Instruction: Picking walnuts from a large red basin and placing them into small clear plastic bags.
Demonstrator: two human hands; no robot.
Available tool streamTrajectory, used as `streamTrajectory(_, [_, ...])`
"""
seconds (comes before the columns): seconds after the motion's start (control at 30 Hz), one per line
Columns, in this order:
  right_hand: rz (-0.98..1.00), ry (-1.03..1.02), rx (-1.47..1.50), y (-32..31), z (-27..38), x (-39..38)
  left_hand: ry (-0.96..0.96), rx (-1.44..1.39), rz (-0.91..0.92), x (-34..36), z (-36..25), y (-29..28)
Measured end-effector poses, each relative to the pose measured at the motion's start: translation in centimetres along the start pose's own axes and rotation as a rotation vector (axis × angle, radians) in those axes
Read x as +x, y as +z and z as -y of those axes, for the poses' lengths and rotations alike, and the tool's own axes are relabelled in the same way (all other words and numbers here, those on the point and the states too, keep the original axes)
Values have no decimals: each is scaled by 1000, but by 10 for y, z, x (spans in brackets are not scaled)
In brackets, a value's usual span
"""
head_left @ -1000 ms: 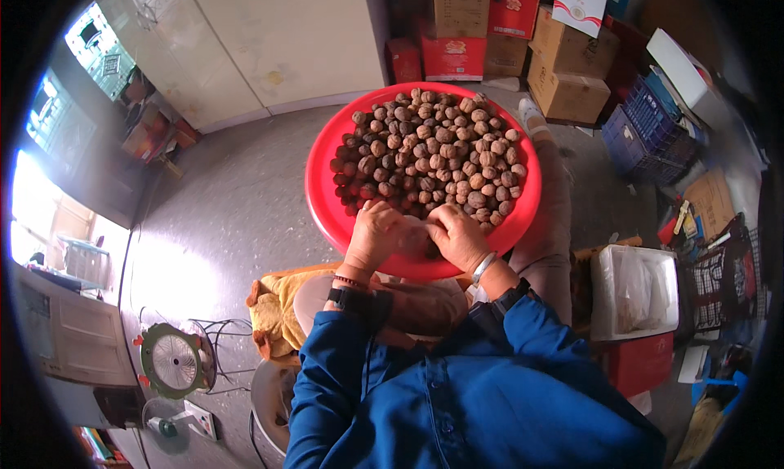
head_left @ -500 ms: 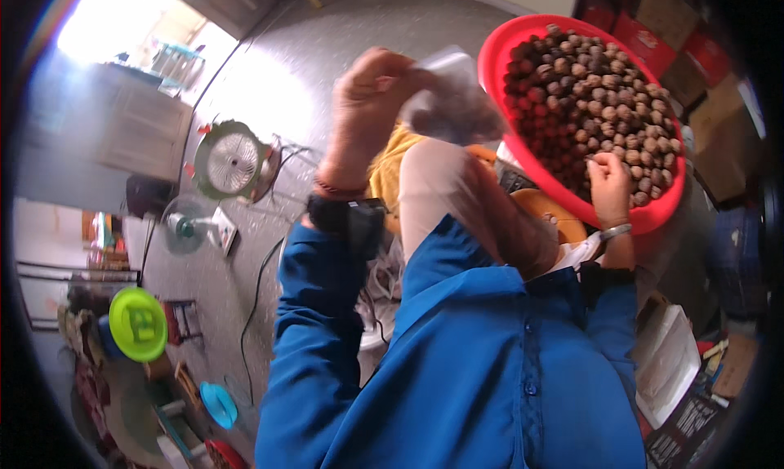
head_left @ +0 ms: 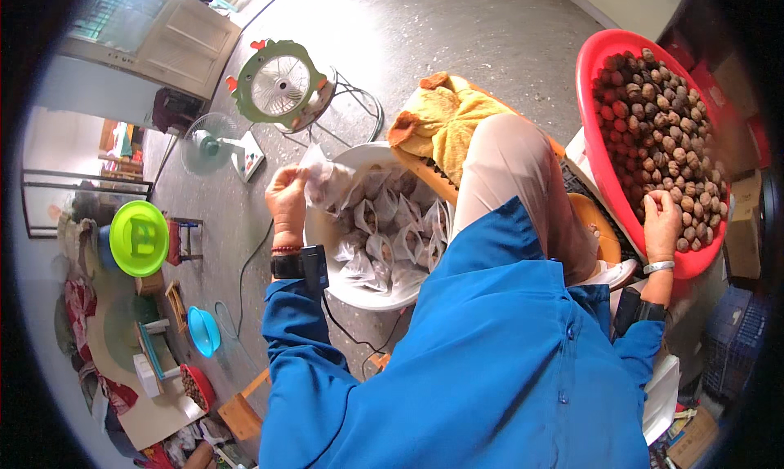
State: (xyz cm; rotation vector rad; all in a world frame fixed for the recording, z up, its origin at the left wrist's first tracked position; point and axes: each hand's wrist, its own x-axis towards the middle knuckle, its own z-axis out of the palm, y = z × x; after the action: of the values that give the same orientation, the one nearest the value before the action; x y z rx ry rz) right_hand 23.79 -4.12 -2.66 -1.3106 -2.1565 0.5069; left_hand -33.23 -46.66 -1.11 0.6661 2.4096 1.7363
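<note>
My left hand [head_left: 287, 193], at the centre left, pinches a small clear plastic bag [head_left: 325, 180] above a white tub [head_left: 322, 294], which holds several filled bags [head_left: 390, 244]. Contents of the held bag are too blurred to name. At the right, my right hand [head_left: 661, 224] rests at the near part of a red basin [head_left: 591, 85] heaped with walnuts [head_left: 671, 126]; its fingers are curled on the nuts, and whatever they grip is hidden.
My knee and a yellow plush cloth [head_left: 449, 118] separate tub and basin. Two fans [head_left: 278, 84] with looping cables stand beyond the tub. Stools, a green basin [head_left: 140, 239], a blue basin [head_left: 203, 332] and clutter line the left; boxes and crates [head_left: 731, 334] the right.
My view has swung left, revealing the white tub of bags. My hands, together over the walnuts a second ago, are now apart, the left having carried the bag out over the tub.
</note>
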Motion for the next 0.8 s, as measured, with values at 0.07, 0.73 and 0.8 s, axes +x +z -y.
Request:
streamTrajectory(0.07, [-15,-8,-82,-2,8,1,-91,49,-44,-10,36,-15])
streamTrajectory(0.73, [20,-5,-115,7,-15,5,-523,684,-393,-121,237,-119])
streamTrajectory(0.8, [15,4,-132,1,-15,4,-679,657,-397,-131,251,-103])
